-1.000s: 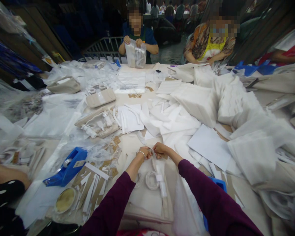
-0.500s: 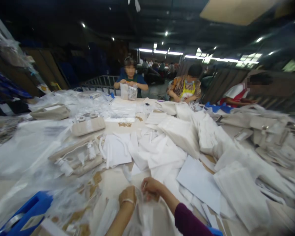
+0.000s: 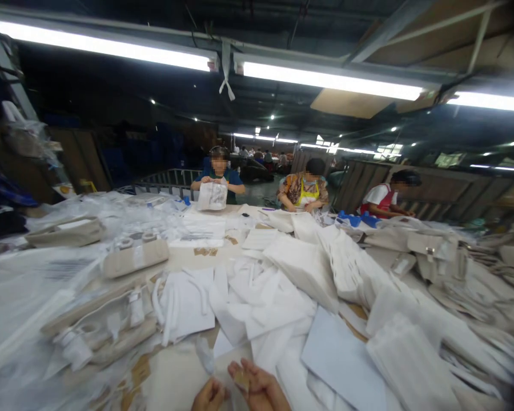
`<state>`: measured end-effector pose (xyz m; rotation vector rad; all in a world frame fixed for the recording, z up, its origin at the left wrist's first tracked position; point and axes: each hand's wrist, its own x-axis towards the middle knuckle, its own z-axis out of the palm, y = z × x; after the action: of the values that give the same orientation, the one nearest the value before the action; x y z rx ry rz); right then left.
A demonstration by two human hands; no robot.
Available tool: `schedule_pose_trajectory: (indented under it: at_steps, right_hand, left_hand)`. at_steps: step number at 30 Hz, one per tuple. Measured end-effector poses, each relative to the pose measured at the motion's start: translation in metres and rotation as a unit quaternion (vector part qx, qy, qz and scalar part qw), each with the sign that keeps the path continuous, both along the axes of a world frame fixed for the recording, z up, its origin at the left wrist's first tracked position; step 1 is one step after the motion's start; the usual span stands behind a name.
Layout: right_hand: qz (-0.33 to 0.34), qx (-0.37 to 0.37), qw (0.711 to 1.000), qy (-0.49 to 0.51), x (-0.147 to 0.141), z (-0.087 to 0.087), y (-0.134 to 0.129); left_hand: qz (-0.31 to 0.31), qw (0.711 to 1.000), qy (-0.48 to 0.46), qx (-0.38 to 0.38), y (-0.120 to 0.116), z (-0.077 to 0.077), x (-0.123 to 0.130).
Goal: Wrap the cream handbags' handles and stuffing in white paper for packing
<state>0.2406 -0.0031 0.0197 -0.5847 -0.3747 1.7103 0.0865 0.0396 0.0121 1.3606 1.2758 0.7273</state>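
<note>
At the bottom edge, my left hand [image 3: 209, 395] is curled closed; what its fingers hold, if anything, is hidden. Just right of it, my right hand [image 3: 263, 388] is turned palm up with fingers bent, a small tan piece [image 3: 242, 379] held at them; its kind is unclear. A flat beige panel [image 3: 175, 374] lies left of my hands. Crumpled white sheets [image 3: 257, 297] spread beyond them. Farther left sits a beige bag [image 3: 124, 337] with white-wrapped parts on it. Anything below my hands is cut off by the frame.
Another wrapped beige bag [image 3: 137, 257] lies back left amid clear plastic. A pale blue-grey sheet [image 3: 342, 357] and stacked white sheets [image 3: 415, 365] lie right. Beige bags [image 3: 437, 257] pile farther right. Three co-workers are across the table, one holding a bagged item [image 3: 213, 195].
The view has tilted up, so my hands sit lower in the picture. My right hand has turned palm up, showing the tan piece. The co-worker's bagged item has tilted.
</note>
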Motion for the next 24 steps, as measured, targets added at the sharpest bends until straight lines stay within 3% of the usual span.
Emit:
schedule_pose_trajectory:
  at_steps: [4,9,14,16,17,21,22,24]
  right_hand:
    - [-0.053,-0.052,0.997,-0.037,-0.006,0.015,-0.015]
    - [-0.005,-0.12,0.975,-0.19,-0.006,-0.009,-0.022]
    - [-0.008,-0.091,0.917,-0.388,-0.009,-0.016,-0.022]
    - [-0.005,-0.074,0.864,-0.497,-0.011,-0.009,-0.018]
    - [-0.002,-0.063,0.824,-0.564,-0.013,-0.005,-0.015]
    - [0.036,0.01,0.624,-0.781,-0.021,0.015,-0.007]
    - [0.049,0.027,0.592,-0.804,-0.023,0.019,-0.006]
    - [0.067,0.052,0.568,-0.819,-0.026,0.022,-0.005]
  left_hand:
    - [0.082,0.982,-0.159,-0.064,-0.009,0.019,0.002]
    - [0.12,0.978,-0.133,-0.107,-0.012,0.012,0.0]
    - [0.143,0.963,-0.192,-0.121,-0.021,0.014,-0.012]
    - [0.146,0.96,-0.198,-0.131,-0.021,0.017,-0.012]
    - [0.146,0.96,-0.194,-0.136,-0.021,0.018,-0.011]
    - [0.117,0.973,-0.154,-0.124,-0.02,0.026,-0.005]
    - [0.097,0.982,-0.126,-0.101,-0.02,0.029,-0.004]
    - [0.026,0.999,-0.023,-0.01,-0.023,0.038,-0.002]
